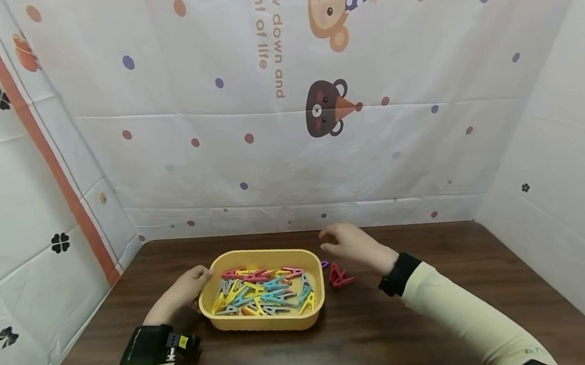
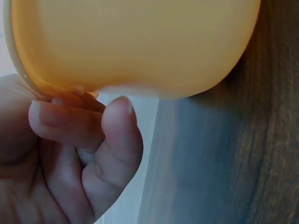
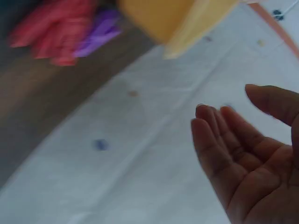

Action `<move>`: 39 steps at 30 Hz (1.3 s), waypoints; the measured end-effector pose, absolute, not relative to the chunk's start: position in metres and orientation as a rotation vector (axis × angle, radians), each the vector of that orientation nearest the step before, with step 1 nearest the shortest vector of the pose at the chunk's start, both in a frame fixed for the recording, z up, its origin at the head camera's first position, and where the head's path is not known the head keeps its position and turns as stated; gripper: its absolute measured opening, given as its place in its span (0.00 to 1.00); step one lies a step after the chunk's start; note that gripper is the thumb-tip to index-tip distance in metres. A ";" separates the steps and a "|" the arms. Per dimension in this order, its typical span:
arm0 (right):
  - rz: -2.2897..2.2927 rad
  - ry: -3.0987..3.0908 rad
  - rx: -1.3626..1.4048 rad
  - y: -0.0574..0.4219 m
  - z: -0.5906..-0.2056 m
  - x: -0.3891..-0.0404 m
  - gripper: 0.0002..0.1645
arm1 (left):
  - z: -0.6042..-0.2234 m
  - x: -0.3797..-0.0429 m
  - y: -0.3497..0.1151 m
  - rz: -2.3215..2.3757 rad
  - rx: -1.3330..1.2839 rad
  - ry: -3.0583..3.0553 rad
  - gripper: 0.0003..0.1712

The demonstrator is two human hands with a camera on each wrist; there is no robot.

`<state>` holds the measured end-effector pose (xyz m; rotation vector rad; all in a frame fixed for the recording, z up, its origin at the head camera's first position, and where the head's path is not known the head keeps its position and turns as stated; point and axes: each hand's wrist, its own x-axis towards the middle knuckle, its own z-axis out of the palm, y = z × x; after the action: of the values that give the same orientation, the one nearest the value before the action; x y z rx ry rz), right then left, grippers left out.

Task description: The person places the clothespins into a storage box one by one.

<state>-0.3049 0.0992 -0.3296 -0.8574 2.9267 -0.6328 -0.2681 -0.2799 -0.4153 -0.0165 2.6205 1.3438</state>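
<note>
A yellow plastic basket point(image 1: 262, 322) on the table holds a heap of clothespins point(image 1: 275, 294) in red, yellow, blue and grey. At its left end my left hand point(image 1: 184, 289) grips the rim, fingers curled below it in the left wrist view. Beyond the right end of the basket, my right hand point(image 1: 353, 247) hovers over the table, with thumb and fingers point(image 3: 212, 144) apart and nothing between them. Close under that hand lie red clothespins point(image 1: 339, 277) and a purple clothespin point(image 1: 325, 264), partly hidden behind the basket's right side in the head view.
The dark wooden table point(image 1: 418, 333) ends against a white printed cloth point(image 1: 270, 167) at the back. Similar cloth walls point(image 1: 554, 167) rise on the left and right sides.
</note>
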 end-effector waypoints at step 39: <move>-0.261 2.959 -0.275 0.065 -0.397 -0.332 0.07 | -0.415 -0.267 -0.279 1.345 -0.014 2.631 0.18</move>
<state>-0.3315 0.0648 -0.3974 -0.2746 2.9591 -0.2610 -0.2670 -0.2785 -0.4145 -0.0137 2.6309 1.3448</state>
